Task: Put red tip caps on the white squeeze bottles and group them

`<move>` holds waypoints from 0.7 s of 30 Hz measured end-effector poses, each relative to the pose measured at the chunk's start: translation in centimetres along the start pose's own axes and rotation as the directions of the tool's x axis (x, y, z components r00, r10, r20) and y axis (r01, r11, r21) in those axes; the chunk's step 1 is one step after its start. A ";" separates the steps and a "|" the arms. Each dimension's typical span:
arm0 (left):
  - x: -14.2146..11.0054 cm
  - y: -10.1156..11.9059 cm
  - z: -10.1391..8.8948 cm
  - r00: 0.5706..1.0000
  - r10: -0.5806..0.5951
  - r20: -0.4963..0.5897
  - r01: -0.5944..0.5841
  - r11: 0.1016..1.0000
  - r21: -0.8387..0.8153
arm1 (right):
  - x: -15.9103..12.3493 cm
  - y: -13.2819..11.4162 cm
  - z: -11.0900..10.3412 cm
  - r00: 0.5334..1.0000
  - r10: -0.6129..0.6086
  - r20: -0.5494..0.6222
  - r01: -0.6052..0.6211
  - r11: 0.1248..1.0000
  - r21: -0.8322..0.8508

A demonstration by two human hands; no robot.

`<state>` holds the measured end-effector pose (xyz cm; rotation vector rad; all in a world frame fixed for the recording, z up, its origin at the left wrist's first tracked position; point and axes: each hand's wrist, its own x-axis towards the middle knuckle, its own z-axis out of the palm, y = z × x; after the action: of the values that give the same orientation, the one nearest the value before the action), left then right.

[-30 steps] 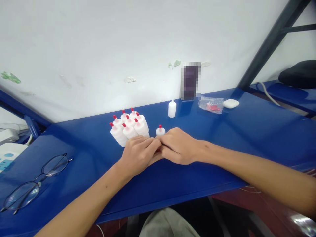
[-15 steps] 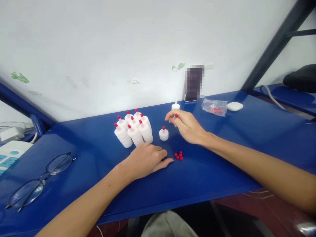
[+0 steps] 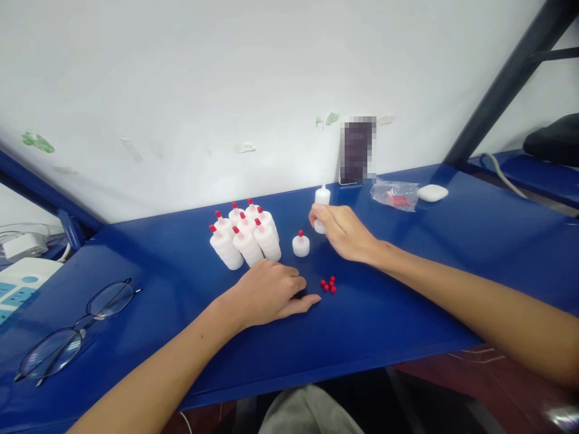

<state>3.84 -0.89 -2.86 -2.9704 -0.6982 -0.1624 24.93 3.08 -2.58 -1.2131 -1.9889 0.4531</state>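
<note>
My right hand [image 3: 344,231] is closed around the middle of a white squeeze bottle [image 3: 322,196]. Its bare pointed spout sticks up above my fingers, and a bit of white shows below them. My left hand [image 3: 269,292] rests on the table with fingers curled and thumb stretched to the right. A trace of red shows under those fingers, seemingly caps, mostly hidden. Just right of the thumb lies a small group of red caps [image 3: 329,285]. Between my hands stands a short white bottle [image 3: 301,246] with a red cap. Behind my left hand stand several red-capped white bottles [image 3: 245,236], packed together.
On the blue table [image 3: 362,325], eyeglasses [image 3: 76,328] lie at the left. A blurred-out phone [image 3: 357,150] leans on the wall. A clear bag [image 3: 395,194] with red pieces and a white rounded case [image 3: 433,193] lie at the back right. A white-and-blue power strip [image 3: 20,286] is at the far left.
My right hand has closed on the uncapped bottle. The red cap seen at its fingertips before is out of sight. My left hand has hardly moved; a trace of red now shows under it.
</note>
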 end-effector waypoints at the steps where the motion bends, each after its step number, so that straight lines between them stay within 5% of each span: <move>1: 0.0 0.0 0.0 1.000 -0.007 0.010 0.007 1.000 -0.002 | 0.0 -0.1 -0.1 1.000 0.014 0.010 -0.014 1.000 0.013; 12: -0.4 0.3 -1.1 0.993 -0.037 0.110 0.040 0.999 -0.024 | -0.3 -0.6 0.2 0.991 -0.090 0.098 0.076 0.987 0.141; 21: -0.7 -0.4 -0.5 0.998 -0.035 0.049 0.034 0.999 0.007 | -0.2 -0.4 0.4 0.973 -0.103 0.205 0.119 0.991 -0.065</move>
<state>3.03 -0.86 -2.45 -2.9666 -0.7544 -0.0900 24.40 2.70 -2.68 -1.1320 -2.2527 0.4623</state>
